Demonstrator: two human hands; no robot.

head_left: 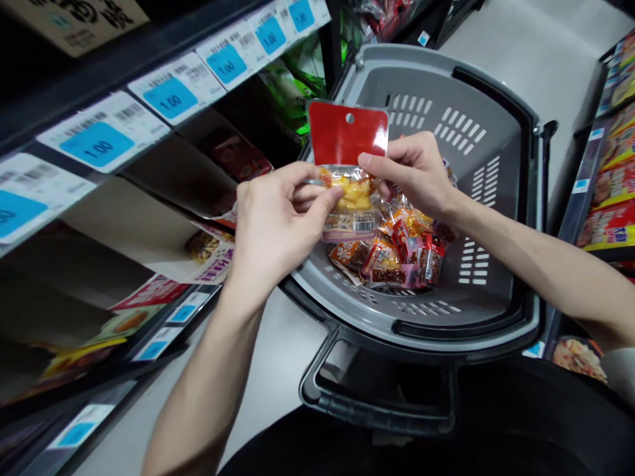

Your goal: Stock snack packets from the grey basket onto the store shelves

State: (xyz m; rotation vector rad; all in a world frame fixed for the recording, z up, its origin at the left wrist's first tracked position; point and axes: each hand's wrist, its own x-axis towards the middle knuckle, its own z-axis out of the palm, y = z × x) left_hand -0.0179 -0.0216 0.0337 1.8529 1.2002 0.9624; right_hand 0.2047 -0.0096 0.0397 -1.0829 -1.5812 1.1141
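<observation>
Both my hands hold one small snack packet (351, 195), with a red top flap that has a hang hole and a clear window showing yellow pieces. My left hand (285, 221) pinches its left side, thumb across the front. At the right edge, just below the red flap, my right hand (421, 173) grips it between thumb and fingers. The packet is above a grey shopping basket (496, 238) with slotted walls. Inside the basket lies a heap of small snack packets (397, 258) in orange, red and clear wrapping, partly hidden behind the held one.
On the left stands a dark shelf with blue-and-white price labels (171, 96) and open cartons (143, 225). The basket's black handle (381, 416) hangs toward me. Red and yellow packages (615, 198) fill a shelf on the right. Pale floor (536, 39) shows beyond the basket.
</observation>
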